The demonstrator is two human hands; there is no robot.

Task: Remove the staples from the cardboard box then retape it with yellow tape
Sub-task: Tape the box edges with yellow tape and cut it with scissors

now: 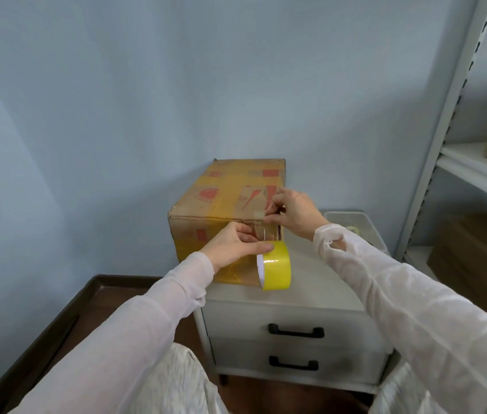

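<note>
The cardboard box (221, 198) sits on a white two-drawer cabinet (296, 312) against the far wall; the left hand (236, 246) grips the roll of yellow tape (276, 267) at the box's near right corner; the right hand (293, 213) pinches the pulled strip (261, 231) on the box's top right edge; a clear container (352, 219) stands just right of the box.

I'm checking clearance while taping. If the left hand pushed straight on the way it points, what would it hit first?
Most likely the near face of the box: the left hand, holding the tape roll, points into it, seemingly almost touching, though depth is unclear.
</note>
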